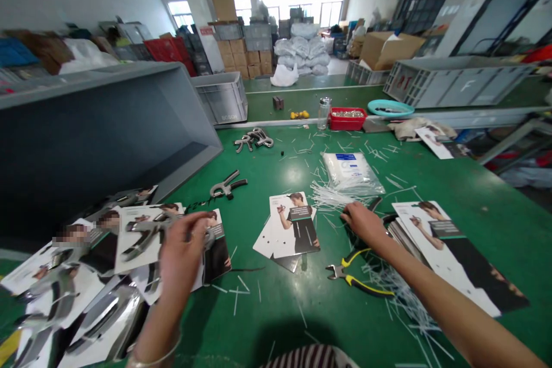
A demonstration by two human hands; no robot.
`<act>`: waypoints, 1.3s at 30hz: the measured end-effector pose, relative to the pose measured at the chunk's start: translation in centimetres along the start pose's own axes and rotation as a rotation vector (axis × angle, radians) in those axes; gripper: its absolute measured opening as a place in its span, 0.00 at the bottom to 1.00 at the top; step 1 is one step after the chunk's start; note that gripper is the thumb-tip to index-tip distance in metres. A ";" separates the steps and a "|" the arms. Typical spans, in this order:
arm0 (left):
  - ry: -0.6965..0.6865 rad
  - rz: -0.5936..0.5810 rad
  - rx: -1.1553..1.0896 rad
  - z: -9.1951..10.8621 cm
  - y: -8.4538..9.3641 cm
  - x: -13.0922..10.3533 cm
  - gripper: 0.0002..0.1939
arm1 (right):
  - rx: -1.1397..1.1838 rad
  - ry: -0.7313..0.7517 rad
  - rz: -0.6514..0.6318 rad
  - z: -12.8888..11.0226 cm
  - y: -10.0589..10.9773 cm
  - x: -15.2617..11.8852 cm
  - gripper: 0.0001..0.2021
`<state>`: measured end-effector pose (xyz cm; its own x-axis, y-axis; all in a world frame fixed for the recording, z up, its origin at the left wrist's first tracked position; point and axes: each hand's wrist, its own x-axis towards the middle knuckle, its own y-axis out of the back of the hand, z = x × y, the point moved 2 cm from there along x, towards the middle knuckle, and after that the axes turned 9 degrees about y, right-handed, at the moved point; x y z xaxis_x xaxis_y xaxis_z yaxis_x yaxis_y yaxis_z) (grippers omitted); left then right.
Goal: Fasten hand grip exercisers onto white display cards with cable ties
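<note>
At the left of the green table [282, 310], over piled cards [146, 236] and grey grips [62, 296]: left hand [183, 250], blurred, fingers bent toward the thumb; impossible to tell whether pinching anything. At the right, beside the white ties [330, 192]: right hand [361, 221], palm down, fingers curled and bunched; fingertips partly hidden, hold impossible to tell. Between both hands, flat and overlapping: middle cards [293, 230]. Just nearer than the right hand: yellow-black pliers [341, 272], handles apart. Beside the right forearm: tie scraps [401, 293] and a card stack [457, 253]. Farther back: one lone grip [226, 186], a small grip cluster [259, 138], a clear bag [351, 169] behind the ties. Near the table's far edge, side by side: jar [324, 115] and red tray [347, 122].
</note>
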<state>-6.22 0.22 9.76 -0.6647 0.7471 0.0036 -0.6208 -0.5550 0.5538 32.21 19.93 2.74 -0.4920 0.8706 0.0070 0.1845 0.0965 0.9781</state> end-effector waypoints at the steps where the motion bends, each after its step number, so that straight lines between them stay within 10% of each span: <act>1: -0.063 -0.063 0.083 -0.3 -3.4 0.1 0.18 | -0.009 -0.018 -0.005 -0.1 -0.3 0.8 0.08; 4: -0.208 -0.203 0.376 -2.0 -11.9 0.1 0.33 | 0.031 -0.011 0.000 0.1 -0.6 1.9 0.06; 7: -0.290 -0.184 0.455 -3.3 -15.2 0.6 0.28 | 0.118 -0.007 0.002 1.1 0.3 2.0 0.05; 12: -0.189 -0.226 0.327 -3.7 -14.9 3.2 0.16 | 0.359 -0.030 0.014 2.3 1.6 2.1 0.12; 16: -0.097 -0.244 0.260 -3.0 -14.9 4.8 0.13 | 0.983 -0.101 0.088 1.1 1.2 1.4 0.16; 24: -0.043 -0.370 0.024 -1.5 -17.4 5.8 0.10 | 1.840 -0.188 -0.019 -8.2 -4.8 -0.2 0.20; 32: -0.154 -0.227 0.519 -0.5 -16.4 3.8 0.12 | 1.654 -0.087 0.095 -11.9 -8.1 0.6 0.25; 39: 0.009 -0.337 0.030 1.5 -16.0 3.6 0.18 | 1.569 -0.041 0.084 -11.0 -8.8 0.9 0.24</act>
<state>1.93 12.33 2.11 -0.4277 0.8836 -0.1908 -0.7937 -0.2661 0.5471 20.74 14.55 -3.60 -0.4176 0.9085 0.0167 0.8872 0.4117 -0.2081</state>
